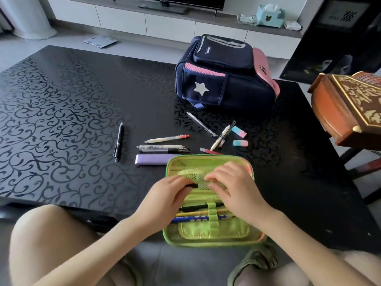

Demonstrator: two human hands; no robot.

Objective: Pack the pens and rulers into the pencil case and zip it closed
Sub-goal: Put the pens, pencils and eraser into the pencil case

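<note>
Over the open pencil case (208, 230), left hand (165, 195) fingers pinch a black pen (190, 185); right hand (233, 188) fingers spread loosely.

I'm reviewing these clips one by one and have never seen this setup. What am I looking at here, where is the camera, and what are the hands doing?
There is no machine: a person works with bare hands, and the single picture comes from a wide-angle camera worn on their head, looking forward and down.

On the black patterned table a green pencil case lies open at the near edge. Three pens or pencils already sit under its elastic loops. The left hand pinches a dark pen at the mesh pocket, and the right hand rests on that pocket, holding nothing that I can see.

Still unpacked behind the case: a black pen, several more pens, a purple ruler, a red ruler and two erasers. A navy backpack stands farther back.
</note>
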